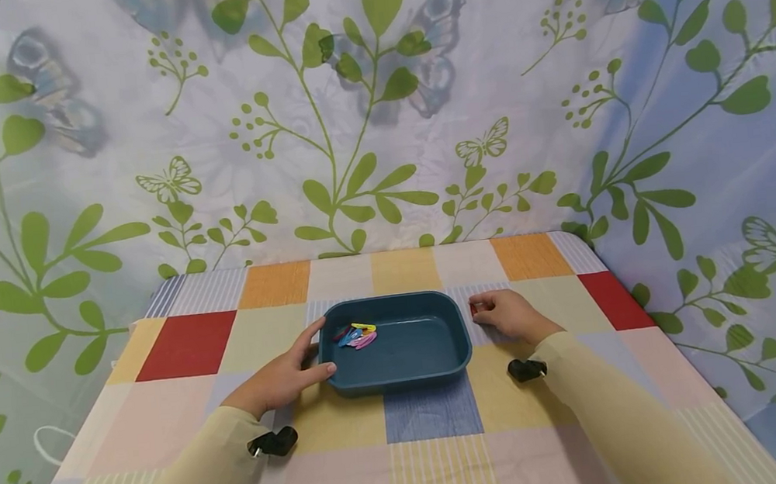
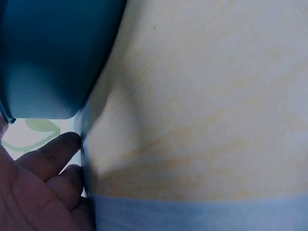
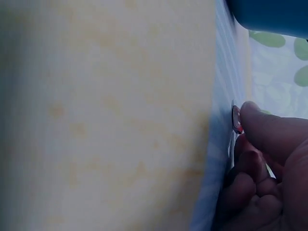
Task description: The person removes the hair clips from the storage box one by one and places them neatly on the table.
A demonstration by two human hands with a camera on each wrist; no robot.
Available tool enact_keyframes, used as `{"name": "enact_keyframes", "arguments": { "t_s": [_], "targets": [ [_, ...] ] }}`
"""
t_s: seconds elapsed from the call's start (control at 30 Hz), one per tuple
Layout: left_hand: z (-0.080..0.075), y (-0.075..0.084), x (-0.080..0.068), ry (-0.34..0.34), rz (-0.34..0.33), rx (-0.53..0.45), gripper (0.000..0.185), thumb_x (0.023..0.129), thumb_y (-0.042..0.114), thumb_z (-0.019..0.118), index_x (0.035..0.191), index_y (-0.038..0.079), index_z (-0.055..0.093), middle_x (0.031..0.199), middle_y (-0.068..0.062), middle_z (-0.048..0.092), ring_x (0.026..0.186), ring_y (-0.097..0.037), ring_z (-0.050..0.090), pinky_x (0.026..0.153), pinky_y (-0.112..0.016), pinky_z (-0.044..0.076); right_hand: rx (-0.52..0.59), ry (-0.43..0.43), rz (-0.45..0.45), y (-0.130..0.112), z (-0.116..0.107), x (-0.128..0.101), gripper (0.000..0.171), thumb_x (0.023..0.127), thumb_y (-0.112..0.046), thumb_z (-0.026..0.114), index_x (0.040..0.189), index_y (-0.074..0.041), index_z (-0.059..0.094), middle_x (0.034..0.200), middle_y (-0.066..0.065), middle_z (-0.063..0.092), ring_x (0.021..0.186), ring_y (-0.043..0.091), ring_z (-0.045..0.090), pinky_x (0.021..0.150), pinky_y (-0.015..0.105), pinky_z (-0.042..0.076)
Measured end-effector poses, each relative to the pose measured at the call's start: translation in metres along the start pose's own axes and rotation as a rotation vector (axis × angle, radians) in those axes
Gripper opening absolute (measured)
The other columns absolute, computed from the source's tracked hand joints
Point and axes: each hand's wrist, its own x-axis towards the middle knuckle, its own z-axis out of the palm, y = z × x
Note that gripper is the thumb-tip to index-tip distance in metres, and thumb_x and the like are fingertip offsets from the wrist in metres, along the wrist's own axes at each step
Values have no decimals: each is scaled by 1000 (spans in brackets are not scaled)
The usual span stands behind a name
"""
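A dark blue-green rectangular tray [image 1: 401, 382] sits on the table. Several small hair clips [image 1: 357, 335] in yellow, blue, pink and dark red lie in a pile at its left end. My left hand [image 1: 283, 378] rests at the tray's left side, thumb and forefinger spread and touching its rim; the other fingers are partly hidden. Just right of the tray, my right hand [image 1: 510, 313] pinches a small red hair clip [image 3: 236, 119] between thumb and fingers, low over the cloth. The fingers cover part of that clip.
A patchwork-patterned cloth [image 1: 438, 471] covers the table. Behind it and along the right hangs a leaf-and-butterfly curtain [image 1: 364, 135]. A white loop [image 1: 50, 444], perhaps a cord, shows beyond the table's left edge.
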Motion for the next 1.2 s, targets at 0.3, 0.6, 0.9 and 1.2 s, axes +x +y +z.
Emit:
{"name": "enact_keyframes", "arguments": {
  "t_s": [0.3,0.6,0.9,1.2],
  "targets": [
    [-2,2,-1,1,0,3,91,100,53,67,169,42,9,167,-22,38,154,-46,38,118,-72,34,125,73,-43,-19,-21,-6,44,105,-20,64,146,-5,62,110,11,75,100,25,64,84,36,51],
    [-1,2,-1,2,-17,3,91,99,55,67,169,43,9,167,-22,39,154,-47,38,118,-72,34,103,35,-162,-80,-29,-2,43,105,-23,66,146,-12,64,120,8,75,111,27,68,85,37,54],
    [0,1,0,6,-7,7,90,99,55,66,169,44,9,167,-20,39,154,-45,39,119,-72,33,102,-45,-252,-124,-16,4,43,105,-18,67,147,-11,63,130,14,72,118,27,67,100,44,57],
    [0,-1,0,8,-3,7,90,99,56,66,168,44,9,168,-19,39,154,-45,38,119,-71,33,76,-105,-318,-147,-1,10,41,104,-16,67,145,-10,65,123,9,75,116,25,69,100,43,58]
  ]
}}
